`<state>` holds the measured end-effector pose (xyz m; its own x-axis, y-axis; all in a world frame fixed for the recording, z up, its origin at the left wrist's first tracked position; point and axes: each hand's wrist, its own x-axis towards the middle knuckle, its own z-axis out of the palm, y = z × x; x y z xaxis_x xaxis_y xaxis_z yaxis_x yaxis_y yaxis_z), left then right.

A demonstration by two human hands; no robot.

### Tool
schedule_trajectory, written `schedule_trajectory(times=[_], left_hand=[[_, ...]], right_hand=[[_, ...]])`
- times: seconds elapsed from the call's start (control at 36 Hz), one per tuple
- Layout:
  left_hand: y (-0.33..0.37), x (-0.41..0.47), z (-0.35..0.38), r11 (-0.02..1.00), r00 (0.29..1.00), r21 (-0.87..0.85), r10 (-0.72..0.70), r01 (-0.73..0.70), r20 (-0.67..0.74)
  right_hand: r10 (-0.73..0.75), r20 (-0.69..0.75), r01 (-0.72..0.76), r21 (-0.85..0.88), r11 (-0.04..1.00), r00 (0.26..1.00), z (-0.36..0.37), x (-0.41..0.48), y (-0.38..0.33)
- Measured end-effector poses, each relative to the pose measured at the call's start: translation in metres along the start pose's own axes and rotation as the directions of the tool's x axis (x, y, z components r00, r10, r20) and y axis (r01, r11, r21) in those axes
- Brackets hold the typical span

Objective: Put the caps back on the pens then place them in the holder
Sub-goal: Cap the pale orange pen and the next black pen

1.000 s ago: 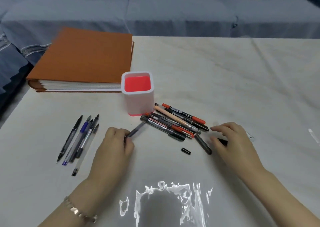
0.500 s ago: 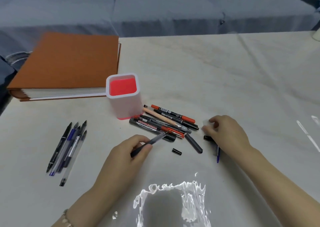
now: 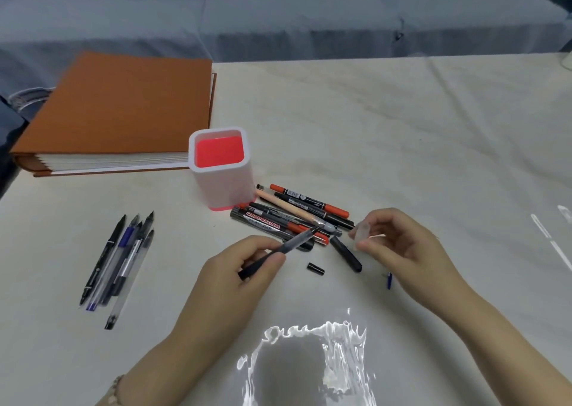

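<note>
Left grip: your left hand (image 3: 235,281) holds a slim grey pen (image 3: 294,242).
Right grip: your right hand (image 3: 402,244) pinches a clear plastic cap (image 3: 362,232).

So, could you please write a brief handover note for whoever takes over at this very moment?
Left hand: grips a grey pen, tip toward the other hand.
Right hand: pinches a clear cap, just off that tip.
Holder: upright, no pens seen inside. Marker pile lies beside it on the right; a pen group lies far left; a short black cap, a long black cap and a blue piece lie loose.
Done: nothing placed yet.
Left: cap this pen, then the rest; put all in the holder.
</note>
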<state>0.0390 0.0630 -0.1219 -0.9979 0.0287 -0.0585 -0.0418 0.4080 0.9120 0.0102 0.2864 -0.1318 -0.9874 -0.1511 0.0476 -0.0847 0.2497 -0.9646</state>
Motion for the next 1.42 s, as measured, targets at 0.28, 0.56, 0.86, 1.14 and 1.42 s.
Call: schedule_trajectory(times=[0.28, 0.56, 0.86, 1.14, 1.42], left_hand=[[0.012, -0.006, -0.002, 0.998, 0.998, 0.019, 0.058, -0.059, 0.037], [0.008, -0.008, -0.006, 0.981, 0.988, 0.129, 0.136, -0.144, 0.073], [0.003, -0.009, -0.007, 0.920, 0.960, 0.276, 0.262, -0.278, 0.095], [0.008, -0.009, -0.001, 0.936, 0.954, 0.194, 0.278, -0.295, 0.108], [0.007, 0.005, -0.010, 0.961, 0.874, -0.046, -0.228, 0.273, 0.429]], right_hand=[[-0.104, 0.020, 0.106, -0.141, 0.984, 0.994, 0.008, -0.014, -0.018], [-0.146, 0.045, 0.152, -0.194, 0.969, 0.988, 0.011, -0.016, -0.025], [-0.211, 0.125, 0.239, -0.284, 0.928, 0.969, 0.014, -0.014, -0.028], [-0.374, 0.162, 0.404, -0.244, 0.882, 0.913, 0.017, -0.015, -0.028], [-0.280, 0.437, 0.515, -0.650, 0.559, 0.855, 0.024, -0.012, -0.020]])
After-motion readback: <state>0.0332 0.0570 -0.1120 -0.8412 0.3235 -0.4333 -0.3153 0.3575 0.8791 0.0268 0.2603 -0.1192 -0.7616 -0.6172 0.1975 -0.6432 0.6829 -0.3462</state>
